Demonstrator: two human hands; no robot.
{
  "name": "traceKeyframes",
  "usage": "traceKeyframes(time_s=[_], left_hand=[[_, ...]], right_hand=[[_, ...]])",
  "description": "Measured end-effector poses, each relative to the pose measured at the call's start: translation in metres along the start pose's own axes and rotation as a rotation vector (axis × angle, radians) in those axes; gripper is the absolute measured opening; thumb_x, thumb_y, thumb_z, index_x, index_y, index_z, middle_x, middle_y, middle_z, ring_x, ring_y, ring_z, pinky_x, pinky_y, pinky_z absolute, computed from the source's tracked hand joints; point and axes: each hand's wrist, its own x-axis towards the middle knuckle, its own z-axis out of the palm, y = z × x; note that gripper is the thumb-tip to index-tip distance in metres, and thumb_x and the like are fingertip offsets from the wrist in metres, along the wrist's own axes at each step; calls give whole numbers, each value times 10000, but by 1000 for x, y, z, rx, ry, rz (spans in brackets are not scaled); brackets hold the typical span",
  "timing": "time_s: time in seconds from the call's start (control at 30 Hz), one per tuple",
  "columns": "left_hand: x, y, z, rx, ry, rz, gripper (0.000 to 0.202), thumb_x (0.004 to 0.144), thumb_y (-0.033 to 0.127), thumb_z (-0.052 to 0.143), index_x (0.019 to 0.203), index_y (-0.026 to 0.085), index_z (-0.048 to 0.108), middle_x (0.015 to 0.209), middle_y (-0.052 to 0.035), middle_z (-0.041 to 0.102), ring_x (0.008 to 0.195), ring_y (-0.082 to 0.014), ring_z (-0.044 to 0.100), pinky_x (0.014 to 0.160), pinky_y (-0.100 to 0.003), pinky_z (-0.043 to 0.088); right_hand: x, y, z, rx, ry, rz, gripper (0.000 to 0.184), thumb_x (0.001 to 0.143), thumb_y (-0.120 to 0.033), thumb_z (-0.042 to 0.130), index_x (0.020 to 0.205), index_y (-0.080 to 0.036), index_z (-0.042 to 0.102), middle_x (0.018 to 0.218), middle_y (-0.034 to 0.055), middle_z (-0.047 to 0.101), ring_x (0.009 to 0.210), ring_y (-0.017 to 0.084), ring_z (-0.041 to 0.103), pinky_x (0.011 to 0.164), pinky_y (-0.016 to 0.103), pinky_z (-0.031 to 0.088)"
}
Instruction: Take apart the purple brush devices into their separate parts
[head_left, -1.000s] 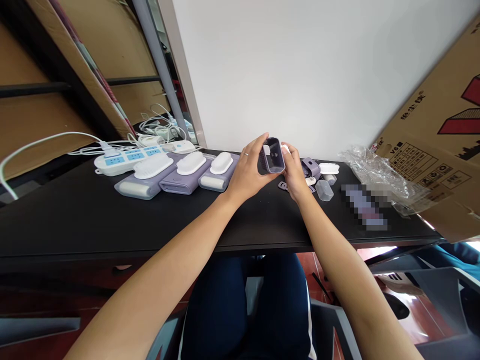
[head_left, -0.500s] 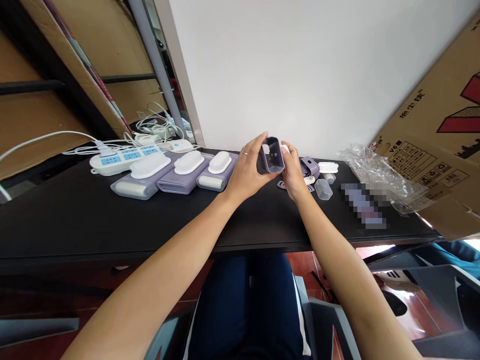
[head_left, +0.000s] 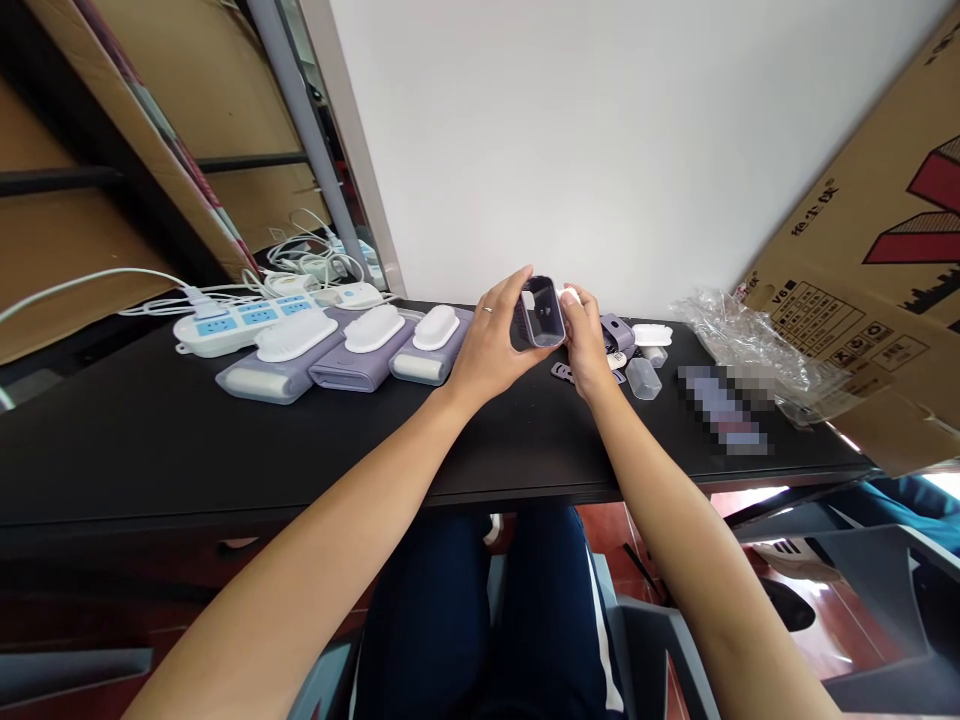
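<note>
Above the back of a black desk (head_left: 225, 440), both my hands hold a small purple housing (head_left: 541, 314), its hollow open end facing me. My left hand (head_left: 491, 345) wraps its left side, thumb over the top, a ring on one finger. From the right, my right hand (head_left: 586, 340) grips the housing with its fingers closed; a small white piece (head_left: 571, 296) shows at its fingertips. Loose small parts (head_left: 637, 355), purple, white and clear, lie just right of the hands.
Three purple devices with white tops (head_left: 360, 345) lie in a row left of my hands. A white power strip (head_left: 225, 322) with cables sits behind them. Crumpled clear plastic (head_left: 750, 345) and a large cardboard box (head_left: 877, 280) stand at the right. A white wall rises behind.
The view has shifted slightly; my hands and the purple housing stay in nearly the same place, still gripped together.
</note>
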Motion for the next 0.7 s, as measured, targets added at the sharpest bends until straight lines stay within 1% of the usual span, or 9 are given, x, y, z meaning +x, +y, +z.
traceKeyframes(time_s=[0.1,0.2,0.3,0.4,0.43,0.47,0.57,0.63,0.7], left_hand=[[1,-1,-1,-7,4,-1,984,958,539,782,1718,353,185,1680,-153,471,1555,-342,488,1261,-516,456],[2,-3,-1,-27,29,10,969,956,577,769,1709,353,202,1683,-152,466,1556,-342,484,1267,-519,445],[3,-5,-1,-50,61,-39,989,940,611,771,1708,353,202,1699,-159,441,1567,-352,468,1276,-524,429],[3,-6,-2,-68,79,-130,1025,930,603,788,1720,354,185,1714,-165,416,1576,-360,453,1275,-527,429],[3,-6,-2,-71,87,-160,1028,930,587,796,1723,355,183,1713,-166,415,1572,-360,458,1267,-529,439],[3,-7,-2,-73,96,-187,1029,930,566,804,1725,358,184,1714,-166,412,1565,-360,465,1257,-533,450],[2,-11,0,-103,122,-258,1037,923,515,824,1728,370,187,1731,-158,386,1557,-364,472,1240,-548,464],[3,-14,2,-181,108,-333,1067,915,497,826,1737,366,158,1730,-155,393,1551,-357,482,1231,-537,476],[5,-15,5,-332,80,-484,1058,922,459,811,1738,342,149,1683,-161,461,1514,-332,530,1204,-506,509]], right_hand=[[1,-1,-1,34,36,25,753,783,-796,735,1323,-304,551,1254,49,682,1127,233,706,979,382,554],[7,-4,-7,76,62,45,717,810,-800,676,1308,-296,567,1266,70,696,1121,246,719,963,394,561],[16,-9,-25,101,100,28,687,842,-813,576,1291,-292,582,1270,102,693,1168,275,721,928,405,585],[27,-15,-49,22,194,-73,689,890,-818,437,1373,-341,555,1370,109,634,1211,281,715,866,405,610],[30,-16,-56,-11,236,-99,678,898,-792,443,1412,-358,529,1406,102,605,1212,267,714,857,395,616],[32,-17,-62,-28,271,-116,669,893,-750,491,1440,-365,504,1430,96,584,1209,253,713,863,387,620],[36,-17,-75,-24,355,-134,692,822,-551,649,1453,-334,469,1418,88,566,1188,215,704,928,379,624],[37,-15,-76,-8,376,-131,684,764,-437,681,1406,-305,488,1371,83,581,1172,205,696,970,385,618],[35,-13,-72,-24,350,-116,650,726,-380,695,1345,-288,519,1324,76,599,1161,210,690,985,393,614]])
